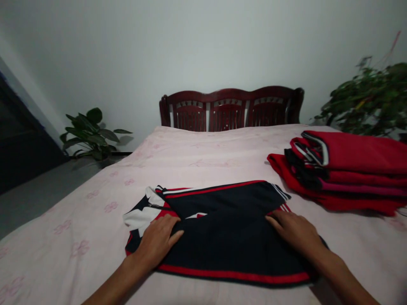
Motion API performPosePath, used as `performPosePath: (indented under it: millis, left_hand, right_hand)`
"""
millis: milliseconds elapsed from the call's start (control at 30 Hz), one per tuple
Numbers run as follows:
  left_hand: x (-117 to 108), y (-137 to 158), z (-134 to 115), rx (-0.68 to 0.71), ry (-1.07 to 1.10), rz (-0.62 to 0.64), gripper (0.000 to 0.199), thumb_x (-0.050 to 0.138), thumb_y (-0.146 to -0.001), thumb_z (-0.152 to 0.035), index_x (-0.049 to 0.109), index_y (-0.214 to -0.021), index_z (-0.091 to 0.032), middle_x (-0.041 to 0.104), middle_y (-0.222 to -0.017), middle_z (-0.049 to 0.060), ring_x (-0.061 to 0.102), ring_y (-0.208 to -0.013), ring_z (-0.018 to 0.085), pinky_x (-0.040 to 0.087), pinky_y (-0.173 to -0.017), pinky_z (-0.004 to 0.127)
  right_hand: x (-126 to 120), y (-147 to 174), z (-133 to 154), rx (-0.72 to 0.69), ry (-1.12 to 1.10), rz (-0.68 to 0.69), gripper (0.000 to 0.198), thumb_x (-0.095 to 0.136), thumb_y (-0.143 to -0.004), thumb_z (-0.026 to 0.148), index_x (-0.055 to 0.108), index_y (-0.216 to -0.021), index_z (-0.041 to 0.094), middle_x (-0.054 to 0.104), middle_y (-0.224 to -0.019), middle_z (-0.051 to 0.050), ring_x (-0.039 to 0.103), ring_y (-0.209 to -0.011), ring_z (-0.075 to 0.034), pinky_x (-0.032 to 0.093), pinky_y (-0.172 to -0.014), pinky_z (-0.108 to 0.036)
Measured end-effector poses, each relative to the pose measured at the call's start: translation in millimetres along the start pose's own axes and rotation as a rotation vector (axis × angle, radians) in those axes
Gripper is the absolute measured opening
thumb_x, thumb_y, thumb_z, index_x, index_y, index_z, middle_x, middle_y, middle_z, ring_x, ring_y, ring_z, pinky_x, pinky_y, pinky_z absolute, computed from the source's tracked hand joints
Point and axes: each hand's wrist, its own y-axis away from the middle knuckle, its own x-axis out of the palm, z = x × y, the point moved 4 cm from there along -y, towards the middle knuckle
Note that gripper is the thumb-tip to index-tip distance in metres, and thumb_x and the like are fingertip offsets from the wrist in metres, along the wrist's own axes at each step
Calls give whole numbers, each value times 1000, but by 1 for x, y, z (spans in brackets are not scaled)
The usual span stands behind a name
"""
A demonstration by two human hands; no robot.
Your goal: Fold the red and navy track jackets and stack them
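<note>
A dark navy sports jacket (222, 237) with red and white trim lies partly folded on the bed in front of me. Its white and red collar part (140, 216) points left, and striped cuffs (280, 191) show at the right. My left hand (159, 237) rests on the jacket beside the collar, thumb apart from the fingers. On the jacket's right part lies my right hand (295, 232), close to a red and white striped edge. Its thumb is stretched out over the navy cloth, while its other fingertips are partly hidden.
A stack of folded red and dark clothes (359, 178) sits on the bed at the right. The pink flowered bedsheet (104, 220) reaches back to a dark wooden headboard (227, 110). Leafy plants (90, 133) stand at left and right of the bed.
</note>
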Motion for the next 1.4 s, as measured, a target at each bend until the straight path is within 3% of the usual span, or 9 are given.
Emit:
performPosePath:
  millis: [200,400,600,767,933,1033,1167,1400]
  left_hand:
    - [19,2,16,-67,65,6,26,42,-96,-40,64,-102,-28,69,-106,4,66,-97,22,50,-82,33]
    - [19,-3,31,-72,26,-44,22,42,-95,-39,61,-95,-28,67,-98,1,65,-93,20,49,-79,31]
    - [11,2,35,-74,-71,-85,20,46,-95,-38,62,-97,-26,66,-98,3,63,-95,22,47,-82,33]
    - [7,2,41,-128,-237,-166,22,46,-95,-32,65,-100,-23,66,-94,5,61,-93,24,45,-85,37]
    - [4,3,50,-183,-202,-175,24,43,-97,-30,65,-102,-22,65,-100,6,60,-98,22,45,-89,35]
    - [-1,5,61,-292,-243,-206,28,42,-97,-29,63,-112,-21,62,-108,8,60,-103,22,45,-92,34]
    - [-7,8,77,-463,-279,-212,39,38,-97,-32,55,-131,-20,57,-120,11,62,-104,23,48,-88,36]
    - [-15,11,91,-623,-304,-152,45,31,-98,-39,53,-133,-21,58,-118,13,66,-100,26,50,-83,38]
  right_hand:
    - [-11,-9,17,-36,18,-99,31,43,-96,43,63,-84,23,68,-84,-6,62,-78,-21,35,-64,-31]
    - [10,-23,24,-63,141,-177,21,48,-94,31,63,-103,20,64,-104,-11,56,-95,-25,37,-80,-35]
    - [19,-27,12,-46,121,-165,20,46,-94,28,63,-102,20,64,-99,-9,57,-91,-24,38,-78,-35]
    - [22,-24,16,-57,175,-235,25,43,-95,25,65,-105,18,64,-98,-11,58,-90,-26,43,-80,-38]
    - [28,-21,20,21,193,-419,41,42,-94,27,57,-130,15,53,-137,-18,49,-123,-33,41,-98,-47]
    - [37,-26,16,106,200,-367,47,39,-94,32,56,-134,15,49,-143,-18,41,-133,-36,34,-106,-53]
    - [43,-32,10,163,192,-251,53,34,-95,38,52,-140,14,47,-147,-17,39,-136,-38,35,-105,-55]
    - [37,-32,8,187,154,-201,54,33,-96,40,52,-140,16,46,-149,-12,37,-138,-35,41,-104,-51]
